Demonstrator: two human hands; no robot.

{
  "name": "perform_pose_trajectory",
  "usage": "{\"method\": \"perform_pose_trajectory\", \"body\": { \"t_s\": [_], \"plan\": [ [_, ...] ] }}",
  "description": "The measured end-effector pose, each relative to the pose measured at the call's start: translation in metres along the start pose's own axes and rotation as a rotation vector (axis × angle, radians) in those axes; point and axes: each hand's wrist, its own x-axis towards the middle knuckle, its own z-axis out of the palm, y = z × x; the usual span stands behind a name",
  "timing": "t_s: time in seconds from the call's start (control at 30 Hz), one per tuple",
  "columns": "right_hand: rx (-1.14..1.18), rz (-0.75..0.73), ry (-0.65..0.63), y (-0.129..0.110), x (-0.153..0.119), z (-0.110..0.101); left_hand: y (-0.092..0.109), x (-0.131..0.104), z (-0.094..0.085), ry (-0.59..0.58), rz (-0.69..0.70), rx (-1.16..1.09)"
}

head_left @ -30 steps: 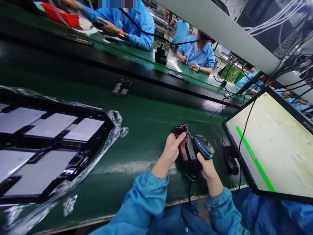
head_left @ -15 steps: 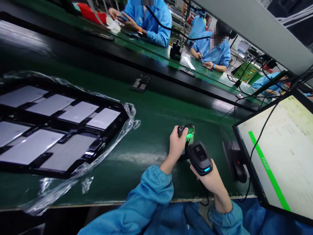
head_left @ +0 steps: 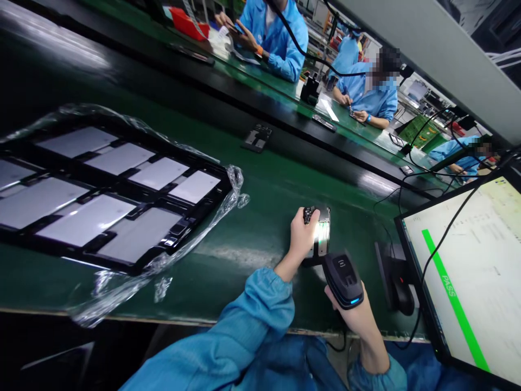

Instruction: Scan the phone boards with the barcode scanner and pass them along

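My left hand (head_left: 302,233) is closed on an opened phone chassis (head_left: 323,245) with its circuit board showing near the top. The thumb lies over the board. Bright white light from a scanner falls on the chassis just right of the thumb. My right hand (head_left: 352,309) grips the black handheld barcode scanner (head_left: 342,276), whose head points at the chassis from close by; a blue light glows on its back. The scanner body hides most of the right fingers.
To the left lies a black tray (head_left: 87,255) of pale flat panels, edged with crumpled clear wrap (head_left: 195,233). Another phone chassis (head_left: 258,137) rests near the belt (head_left: 228,92). On the right are a mouse (head_left: 401,290) and a monitor (head_left: 459,260) reading PASS. Co-workers sit across.
The scanner has drawn slightly back from the chassis, uncovering more of it. The light on the chassis has turned from green to bright white. The whole view has shifted.
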Motion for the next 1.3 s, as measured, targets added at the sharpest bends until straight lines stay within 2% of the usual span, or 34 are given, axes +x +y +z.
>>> {"method": "perform_pose_trajectory", "body": {
  "t_s": [0.13, 0.5, 0.63, 0.7, 0.8, 0.9, 0.97, 1.07, 1.2, 1.3],
  "plan": [
    [0.024, -0.014, 0.005, 0.006, -0.002, 0.005, -0.004, 0.003, -0.002, 0.011, -0.007, -0.006],
    [0.015, -0.097, -0.023, 0.003, 0.011, 0.021, -0.013, 0.007, 0.000, 0.014, -0.044, -0.006],
    [0.005, -0.085, 0.033, 0.004, 0.012, 0.023, -0.019, 0.010, 0.001, 0.041, -0.068, -0.015],
    [0.010, -0.062, 0.014, 0.002, 0.012, 0.022, -0.020, 0.010, 0.000, 0.044, -0.091, -0.018],
    [0.037, -0.078, -0.027, -0.010, 0.012, 0.018, -0.015, 0.005, -0.003, 0.018, -0.026, -0.054],
    [0.069, -0.180, -0.002, -0.031, 0.014, 0.015, -0.007, -0.004, -0.004, -0.014, 0.061, -0.059],
    [0.086, -0.235, -0.009, -0.046, 0.017, 0.016, -0.001, -0.010, -0.005, -0.036, 0.041, -0.035],
    [0.105, -0.242, -0.032, -0.063, 0.024, 0.021, 0.007, -0.016, -0.005, -0.055, -0.027, -0.016],
    [0.092, -0.171, -0.017, -0.067, 0.029, 0.022, 0.012, -0.018, -0.005, -0.061, -0.019, -0.023],
    [0.128, -0.127, -0.044, -0.063, 0.027, 0.013, 0.014, -0.018, -0.006, -0.051, 0.022, -0.051]
  ]
}}
